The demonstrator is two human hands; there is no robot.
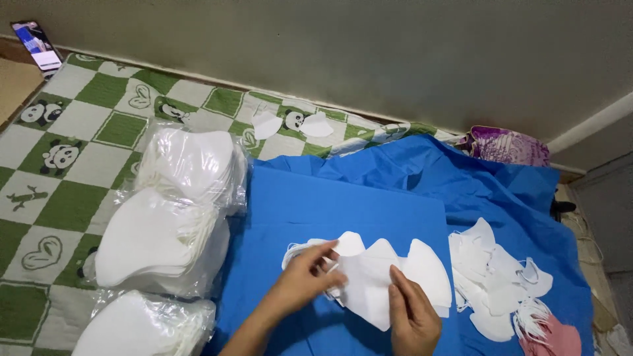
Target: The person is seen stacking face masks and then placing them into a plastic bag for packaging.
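On the blue cloth (343,204) over a checked mat, the left hand (304,280) and right hand (410,315) pinch fanned white masks (382,277) near centre — loosely overlapped, they could slide apart.

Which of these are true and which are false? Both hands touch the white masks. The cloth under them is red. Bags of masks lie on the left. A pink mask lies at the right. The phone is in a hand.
1. Both hands, left hand and right hand, touch the white masks: true.
2. False: the cloth is blue.
3. Clear bags of masks lie left: true.
4. Pink mask at right: true.
5. False: the phone lies far off, top left.
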